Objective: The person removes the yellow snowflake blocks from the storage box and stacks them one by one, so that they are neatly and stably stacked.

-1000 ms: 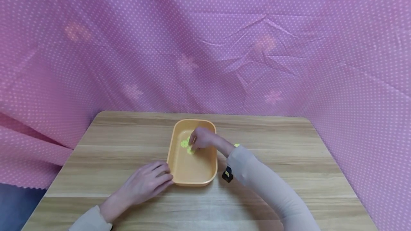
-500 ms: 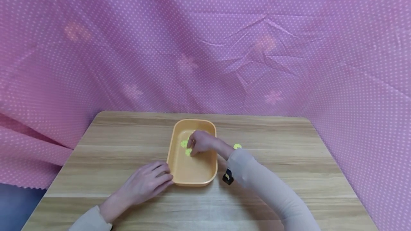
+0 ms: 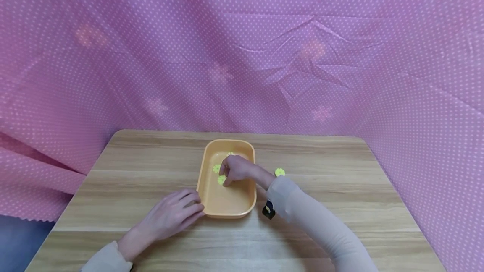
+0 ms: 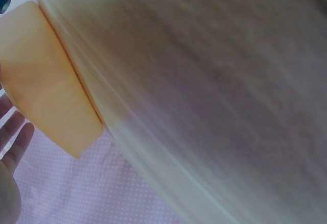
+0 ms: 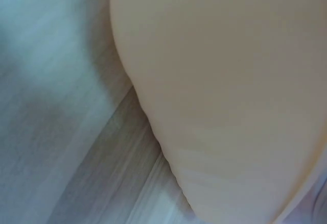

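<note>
A light-orange rectangular tray (image 3: 227, 214) sits on the wooden table in the head view. Inside it, my right hand (image 3: 238, 168) reaches down with bent fingers, and its thumb and fingertips pinch the edges of a small yellow flower-shaped piece (image 3: 221, 180). Another yellow flower piece (image 3: 217, 168) lies just left of those fingers; part of a further one (image 3: 230, 153) shows behind the hand. My left hand (image 3: 175, 213) touches the tray's near left corner, its fingers extended. In the left wrist view, fingers (image 4: 20, 145) lie beside the tray's outer wall (image 4: 56, 91).
One more yellow flower piece (image 3: 280, 172) lies on the table (image 3: 332, 188) right of the tray, beside my right sleeve (image 3: 302, 209). A black device (image 3: 269, 210) hangs under the right wrist. Pink dotted cloth (image 3: 242, 62) surrounds the table. The sleeve fills much of the right wrist view.
My right hand has shifted slightly left and toward me, and the flower piece at its fingertips has moved the same way. The left hand and tray have stayed still.
</note>
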Action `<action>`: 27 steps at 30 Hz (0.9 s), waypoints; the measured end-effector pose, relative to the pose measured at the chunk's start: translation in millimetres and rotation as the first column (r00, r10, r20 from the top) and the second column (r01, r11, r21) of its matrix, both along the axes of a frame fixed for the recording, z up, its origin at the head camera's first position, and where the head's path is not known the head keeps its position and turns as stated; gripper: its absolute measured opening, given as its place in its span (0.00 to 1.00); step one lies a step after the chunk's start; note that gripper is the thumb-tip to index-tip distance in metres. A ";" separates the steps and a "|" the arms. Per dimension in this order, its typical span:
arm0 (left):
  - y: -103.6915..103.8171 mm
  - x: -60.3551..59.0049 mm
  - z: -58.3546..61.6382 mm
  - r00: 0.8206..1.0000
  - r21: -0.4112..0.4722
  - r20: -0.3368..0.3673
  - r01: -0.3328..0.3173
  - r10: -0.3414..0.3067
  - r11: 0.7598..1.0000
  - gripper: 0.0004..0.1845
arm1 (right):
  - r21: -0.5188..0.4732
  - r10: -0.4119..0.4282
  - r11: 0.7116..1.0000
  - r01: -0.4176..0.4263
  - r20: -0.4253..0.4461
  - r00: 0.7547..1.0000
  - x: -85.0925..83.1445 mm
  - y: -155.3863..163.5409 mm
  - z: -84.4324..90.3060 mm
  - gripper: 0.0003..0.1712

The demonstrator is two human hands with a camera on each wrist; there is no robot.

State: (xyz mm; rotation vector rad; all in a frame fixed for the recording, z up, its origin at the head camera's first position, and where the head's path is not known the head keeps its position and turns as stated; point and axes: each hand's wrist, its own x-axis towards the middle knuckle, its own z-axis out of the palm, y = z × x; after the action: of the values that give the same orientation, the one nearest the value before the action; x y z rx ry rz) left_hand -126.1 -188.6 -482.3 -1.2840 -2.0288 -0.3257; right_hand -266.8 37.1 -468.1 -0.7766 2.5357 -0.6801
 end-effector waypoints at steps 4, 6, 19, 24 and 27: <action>0.0 -0.1 0.0 1.000 -0.001 0.000 -0.002 0.002 1.000 0.07 | 0.007 0.022 1.000 -0.022 -0.016 1.000 0.3 0.3 1.2 0.18; 0.0 0.3 0.2 1.000 -0.003 0.006 -0.003 0.003 1.000 0.07 | 0.012 0.030 1.000 -0.029 -0.029 0.999 0.8 0.4 1.9 0.18; -0.7 2.4 1.8 0.999 -0.016 0.025 -0.021 0.021 1.000 0.07 | -0.017 0.024 1.000 -0.024 -0.030 0.999 1.5 1.3 7.5 0.14; -1.3 2.9 2.0 0.999 -0.022 0.033 -0.023 0.024 0.999 0.07 | -0.037 0.024 0.999 -0.025 -0.013 1.000 1.0 2.1 8.5 0.12; -0.9 2.6 1.9 0.999 -0.019 0.029 -0.017 0.017 1.000 0.07 | -0.048 0.025 0.998 -0.026 -0.012 1.000 0.8 2.7 9.4 0.10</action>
State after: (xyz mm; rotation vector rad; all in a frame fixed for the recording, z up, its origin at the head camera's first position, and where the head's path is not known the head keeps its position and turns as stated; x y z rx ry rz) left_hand -123.5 -189.5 -480.4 -1.2794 -2.0704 -0.3195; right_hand -266.0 39.7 -458.7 -0.8303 2.5234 -0.7332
